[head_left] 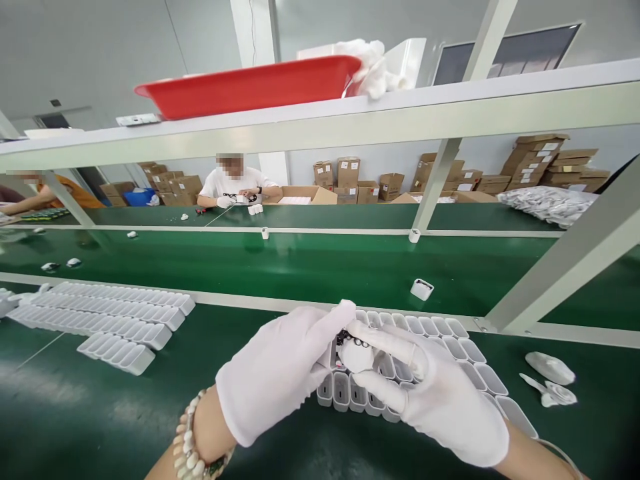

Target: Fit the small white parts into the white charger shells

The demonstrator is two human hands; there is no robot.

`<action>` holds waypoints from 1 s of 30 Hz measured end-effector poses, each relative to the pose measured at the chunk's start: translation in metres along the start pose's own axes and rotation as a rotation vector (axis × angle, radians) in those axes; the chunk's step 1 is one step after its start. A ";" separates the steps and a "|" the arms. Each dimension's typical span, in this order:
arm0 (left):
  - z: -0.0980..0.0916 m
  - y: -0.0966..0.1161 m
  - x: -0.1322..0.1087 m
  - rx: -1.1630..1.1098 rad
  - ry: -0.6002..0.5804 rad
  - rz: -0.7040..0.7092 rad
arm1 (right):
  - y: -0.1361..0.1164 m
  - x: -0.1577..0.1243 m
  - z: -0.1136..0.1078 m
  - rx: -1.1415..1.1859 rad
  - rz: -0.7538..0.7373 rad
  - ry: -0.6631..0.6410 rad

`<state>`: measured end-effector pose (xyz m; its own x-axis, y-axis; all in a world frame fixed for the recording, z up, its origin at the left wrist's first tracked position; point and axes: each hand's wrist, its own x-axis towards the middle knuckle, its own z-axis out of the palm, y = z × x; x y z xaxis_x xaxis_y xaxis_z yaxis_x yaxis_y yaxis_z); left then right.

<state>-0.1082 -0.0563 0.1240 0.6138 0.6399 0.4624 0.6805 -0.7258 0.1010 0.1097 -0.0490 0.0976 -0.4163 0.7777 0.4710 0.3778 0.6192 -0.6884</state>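
Observation:
Both my hands wear white gloves and meet over a block of white, open-topped plastic cups [341,392] on the green bench. My left hand [283,367] is closed, thumb and fingers gripping a small white case [333,357] with dark and pinkish parts inside. From the right, my right hand [430,383] closes in, its fingertips at the same case beside a black part [346,338] with small rings. A rounded white shape shows between the fingers; I cannot tell whether it is a part or a gloved fingertip. Much of the case is hidden by the gloves.
More white cups [125,317] stand in rows at left. A green conveyor [320,263] carries several small white units, one [423,289] nearby. A slanted post [560,260] rises at right near bagged pieces [550,368]. A red tray [250,87] rests overhead; a co-worker [235,183] sits opposite.

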 end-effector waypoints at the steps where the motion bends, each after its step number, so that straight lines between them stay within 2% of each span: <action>1: 0.000 0.000 0.000 0.004 0.004 0.008 | -0.001 0.000 0.000 -0.005 0.010 0.004; 9: 0.000 0.001 0.002 0.066 0.013 0.006 | -0.007 0.000 0.001 0.040 0.116 0.003; 17: 0.005 0.000 0.002 0.093 -0.018 0.040 | -0.002 -0.004 0.003 -0.002 0.185 -0.083; 25: 0.002 0.005 0.005 -0.014 -0.069 -0.004 | -0.002 0.002 0.007 -0.035 0.216 -0.142; 27: 0.002 0.007 0.005 -0.062 -0.068 -0.027 | 0.003 0.000 0.011 -0.040 0.212 -0.077; 30: 0.004 0.007 0.003 -0.076 0.015 -0.089 | 0.014 -0.006 0.020 -0.057 0.077 0.170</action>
<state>-0.0997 -0.0588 0.1223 0.5464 0.6990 0.4614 0.6991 -0.6840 0.2084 0.1012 -0.0471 0.0738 -0.2407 0.8271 0.5080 0.4516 0.5587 -0.6957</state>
